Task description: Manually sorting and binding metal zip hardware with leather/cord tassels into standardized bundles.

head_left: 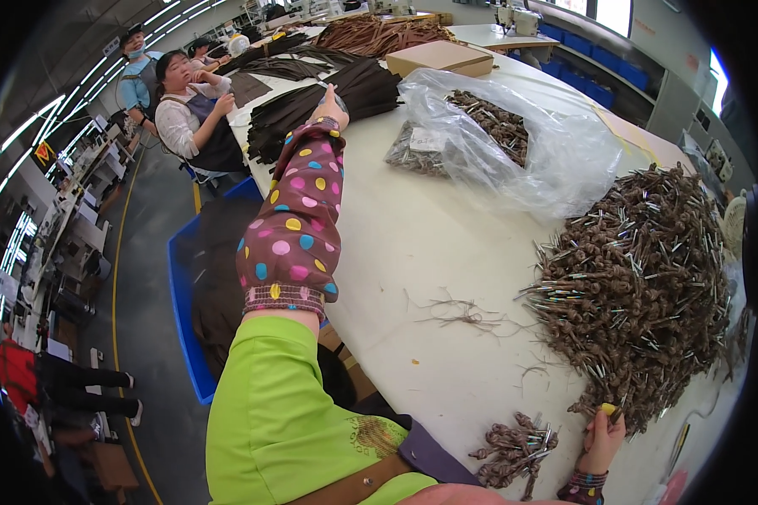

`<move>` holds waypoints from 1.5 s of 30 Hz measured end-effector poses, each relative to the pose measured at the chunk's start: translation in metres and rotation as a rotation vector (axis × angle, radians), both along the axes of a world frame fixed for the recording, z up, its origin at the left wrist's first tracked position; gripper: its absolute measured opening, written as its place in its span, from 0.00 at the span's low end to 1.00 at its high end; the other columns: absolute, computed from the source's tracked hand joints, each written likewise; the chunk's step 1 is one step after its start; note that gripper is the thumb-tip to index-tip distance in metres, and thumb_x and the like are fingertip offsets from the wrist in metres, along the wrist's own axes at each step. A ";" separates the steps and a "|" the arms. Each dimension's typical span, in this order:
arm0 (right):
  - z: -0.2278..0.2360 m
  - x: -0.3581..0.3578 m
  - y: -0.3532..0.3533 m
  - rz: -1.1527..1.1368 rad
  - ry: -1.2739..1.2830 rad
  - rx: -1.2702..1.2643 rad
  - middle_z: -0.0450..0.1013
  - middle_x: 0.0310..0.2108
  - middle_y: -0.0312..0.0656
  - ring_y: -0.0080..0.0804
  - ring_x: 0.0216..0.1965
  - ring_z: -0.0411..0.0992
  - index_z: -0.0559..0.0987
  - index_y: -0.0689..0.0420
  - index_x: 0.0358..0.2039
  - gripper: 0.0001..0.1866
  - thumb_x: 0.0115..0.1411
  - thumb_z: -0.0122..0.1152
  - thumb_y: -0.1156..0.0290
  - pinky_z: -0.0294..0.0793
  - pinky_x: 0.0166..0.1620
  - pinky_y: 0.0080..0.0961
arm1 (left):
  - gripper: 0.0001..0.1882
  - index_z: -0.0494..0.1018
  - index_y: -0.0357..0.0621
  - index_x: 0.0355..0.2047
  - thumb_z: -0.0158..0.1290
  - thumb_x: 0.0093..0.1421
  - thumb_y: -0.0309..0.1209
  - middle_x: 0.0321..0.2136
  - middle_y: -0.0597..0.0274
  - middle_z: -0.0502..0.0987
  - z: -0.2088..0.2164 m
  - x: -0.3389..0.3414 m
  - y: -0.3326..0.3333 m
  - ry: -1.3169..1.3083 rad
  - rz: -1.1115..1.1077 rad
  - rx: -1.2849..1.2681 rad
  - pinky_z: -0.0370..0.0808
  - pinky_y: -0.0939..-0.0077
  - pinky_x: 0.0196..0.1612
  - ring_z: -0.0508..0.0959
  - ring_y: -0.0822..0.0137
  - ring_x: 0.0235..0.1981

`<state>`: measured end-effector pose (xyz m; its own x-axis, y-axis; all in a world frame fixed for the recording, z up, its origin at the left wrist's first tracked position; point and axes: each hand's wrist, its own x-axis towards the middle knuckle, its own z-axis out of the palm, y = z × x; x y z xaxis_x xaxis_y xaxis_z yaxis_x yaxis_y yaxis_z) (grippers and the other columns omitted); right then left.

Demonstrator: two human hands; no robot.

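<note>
My left arm, in a dotted sleeve cover, stretches far across the table. My left hand (332,111) is closed beside a stack of dark brown strips (366,93); a small pale tip shows at its fingers, too small to name. At the lower right, my right hand (600,444) pinches at the near edge of a large heap of brown knotted cords (636,295) with shiny metal tips. Something yellow (608,409) sits at its fingertips. A smaller bunch of knotted cords (518,450) lies to the left of that hand.
A clear plastic bag (556,168) of cords and a cardboard box (440,59) stand farther back. Loose threads (467,316) lie mid-table. A blue bin (179,290) holding dark material stands at the table's left side. Co-workers (195,114) are at the far left.
</note>
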<state>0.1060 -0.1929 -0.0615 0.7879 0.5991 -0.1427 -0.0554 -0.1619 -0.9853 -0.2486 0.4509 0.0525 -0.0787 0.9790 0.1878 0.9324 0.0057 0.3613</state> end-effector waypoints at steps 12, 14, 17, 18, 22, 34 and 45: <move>-0.006 0.004 -0.006 0.014 -0.025 0.035 0.64 0.17 0.31 0.11 0.08 0.50 0.71 0.57 0.35 0.06 0.59 0.53 0.70 0.45 0.11 0.11 | 0.45 0.34 0.53 0.63 0.49 0.51 0.35 0.48 0.43 0.69 0.042 -0.096 -0.003 -0.038 0.186 0.100 0.66 0.60 0.52 0.71 0.51 0.48; -0.005 0.003 -0.006 0.007 -0.029 0.034 0.65 0.17 0.31 0.11 0.08 0.50 0.71 0.57 0.35 0.06 0.59 0.53 0.70 0.45 0.11 0.11 | 0.45 0.34 0.53 0.63 0.49 0.51 0.35 0.48 0.43 0.69 0.038 -0.093 -0.003 -0.035 0.177 0.105 0.67 0.60 0.52 0.71 0.51 0.48; -0.004 0.003 -0.005 0.033 -0.027 0.053 0.65 0.17 0.31 0.11 0.08 0.50 0.71 0.57 0.35 0.06 0.59 0.54 0.70 0.44 0.11 0.11 | 0.45 0.36 0.50 0.63 0.50 0.50 0.35 0.46 0.41 0.70 0.029 -0.091 -0.001 -0.043 0.148 0.130 0.68 0.61 0.51 0.72 0.50 0.48; -0.003 0.004 -0.004 0.044 -0.022 0.051 0.64 0.17 0.31 0.10 0.08 0.50 0.71 0.57 0.35 0.06 0.59 0.54 0.70 0.44 0.11 0.11 | 0.45 0.38 0.49 0.63 0.51 0.49 0.38 0.44 0.42 0.71 0.025 -0.086 0.000 -0.062 0.077 0.205 0.68 0.62 0.49 0.73 0.50 0.45; -0.003 0.002 -0.003 0.033 -0.011 0.039 0.64 0.17 0.30 0.10 0.08 0.50 0.71 0.57 0.35 0.06 0.59 0.54 0.70 0.44 0.10 0.11 | 0.45 0.41 0.46 0.62 0.54 0.49 0.39 0.30 0.52 0.76 -0.005 -0.026 -0.027 -0.274 -0.247 0.348 0.72 0.67 0.40 0.77 0.56 0.33; 0.001 0.001 -0.001 0.017 -0.002 0.008 0.64 0.16 0.29 0.10 0.09 0.51 0.71 0.56 0.34 0.05 0.59 0.53 0.70 0.44 0.10 0.11 | 0.46 0.38 0.43 0.62 0.53 0.48 0.32 0.25 0.60 0.77 -0.033 -0.030 -0.020 -0.634 -0.185 0.253 0.73 0.73 0.34 0.78 0.66 0.27; 0.001 0.000 -0.002 0.022 0.005 0.021 0.64 0.16 0.29 0.10 0.09 0.50 0.71 0.56 0.34 0.05 0.59 0.53 0.70 0.44 0.10 0.11 | 0.46 0.37 0.51 0.63 0.51 0.48 0.26 0.24 0.62 0.73 -0.034 -0.032 -0.032 -1.056 -0.078 0.198 0.72 0.77 0.22 0.72 0.73 0.19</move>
<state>0.1060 -0.1949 -0.0602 0.7740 0.6188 -0.1342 -0.0572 -0.1428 -0.9881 -0.2810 0.4185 0.0181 -0.2323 0.9482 0.2168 0.1438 -0.1870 0.9718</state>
